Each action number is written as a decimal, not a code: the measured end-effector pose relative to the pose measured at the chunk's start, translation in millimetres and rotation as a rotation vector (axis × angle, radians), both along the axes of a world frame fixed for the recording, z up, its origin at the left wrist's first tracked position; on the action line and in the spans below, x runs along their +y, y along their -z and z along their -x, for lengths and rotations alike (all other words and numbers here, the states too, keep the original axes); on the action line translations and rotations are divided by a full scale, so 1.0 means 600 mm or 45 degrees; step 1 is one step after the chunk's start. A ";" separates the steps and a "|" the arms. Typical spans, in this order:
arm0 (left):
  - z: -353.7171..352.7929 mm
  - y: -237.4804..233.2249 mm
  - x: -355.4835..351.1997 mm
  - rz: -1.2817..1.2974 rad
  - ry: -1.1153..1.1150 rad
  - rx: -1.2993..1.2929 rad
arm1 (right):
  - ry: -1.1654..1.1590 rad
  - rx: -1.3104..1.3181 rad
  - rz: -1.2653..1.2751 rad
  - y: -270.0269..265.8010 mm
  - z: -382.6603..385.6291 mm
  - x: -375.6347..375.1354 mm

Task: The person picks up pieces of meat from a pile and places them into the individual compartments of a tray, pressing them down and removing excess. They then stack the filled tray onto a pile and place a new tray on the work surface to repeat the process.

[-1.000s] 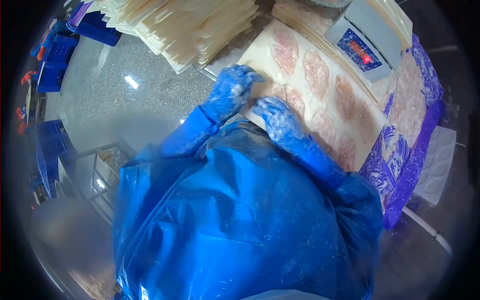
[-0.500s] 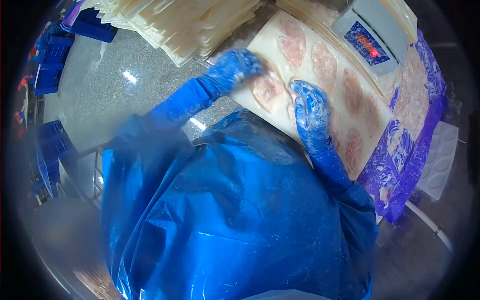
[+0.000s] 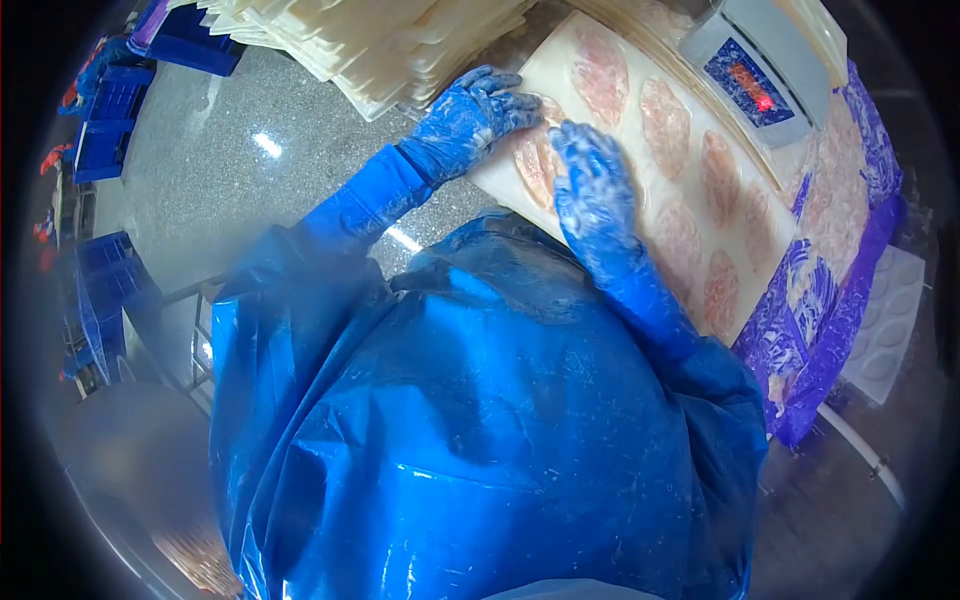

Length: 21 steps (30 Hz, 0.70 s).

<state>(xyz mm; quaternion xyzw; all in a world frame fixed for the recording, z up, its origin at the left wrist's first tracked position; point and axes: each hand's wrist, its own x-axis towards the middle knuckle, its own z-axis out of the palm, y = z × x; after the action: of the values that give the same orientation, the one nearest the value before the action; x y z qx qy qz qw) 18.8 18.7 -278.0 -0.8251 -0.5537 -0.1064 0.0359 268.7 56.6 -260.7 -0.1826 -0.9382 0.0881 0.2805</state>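
Observation:
A white board [image 3: 640, 205] carries several pale pink, leaf-shaped patties of minced meat laid out in rows. My left hand [image 3: 470, 118], in a smeared blue glove, is open at the board's left edge, its fingertips at the upper end of the nearest patty [image 3: 535, 165]. On that patty's other side lies my right hand [image 3: 597, 195], gloved the same way, open with fingers stretched out and hiding part of the patty. Further patties, one at the top [image 3: 600, 75] and another beside it [image 3: 665, 128], lie apart from both hands.
A tall stack of cream-coloured sheets [image 3: 370, 45] stands beyond my left hand. A scale with a lit red display [image 3: 750, 85] is behind the board. Minced meat [image 3: 835, 185] lies on purple plastic [image 3: 870, 270] at right, near a moulded white tray [image 3: 885, 325]. Blue crates [image 3: 110, 120] stand far left.
My left hand has opened from a curled shape, spreading its fingers. My right hand has moved up and left over the nearest patty, flattening out. The view has shifted slightly.

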 end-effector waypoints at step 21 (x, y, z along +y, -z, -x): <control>-0.296 0.022 -0.024 0.233 -0.306 -0.419 | 0.355 0.157 0.327 -0.007 -0.233 0.085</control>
<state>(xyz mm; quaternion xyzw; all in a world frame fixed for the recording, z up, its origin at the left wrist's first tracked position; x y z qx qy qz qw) 196.2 4.5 -291.2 -0.7245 -0.6538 -0.1839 -0.1174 408.6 107.3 -256.6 -0.3394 -0.8659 0.1783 0.3215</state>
